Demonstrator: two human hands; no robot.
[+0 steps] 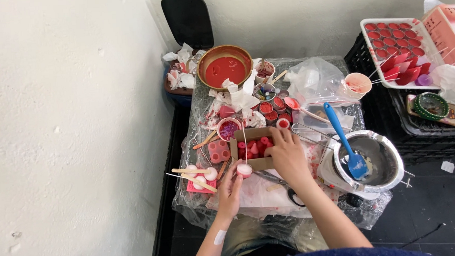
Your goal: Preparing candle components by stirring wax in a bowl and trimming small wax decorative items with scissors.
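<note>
I am pinching a small white-and-pink candle (244, 169) between the fingertips of my left hand (231, 192), its wick (245, 142) rising straight up past the box. My right hand (286, 153) is resting curled over the cardboard box (260, 163) of red candles, just beyond and to the right of my left fingers; whether it grips anything, I cannot tell. The right hand is nearer the box.

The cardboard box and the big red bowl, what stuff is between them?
In the head view, crumpled white tissue and small red-filled cups lie between the cardboard box and the red bowl.
</note>
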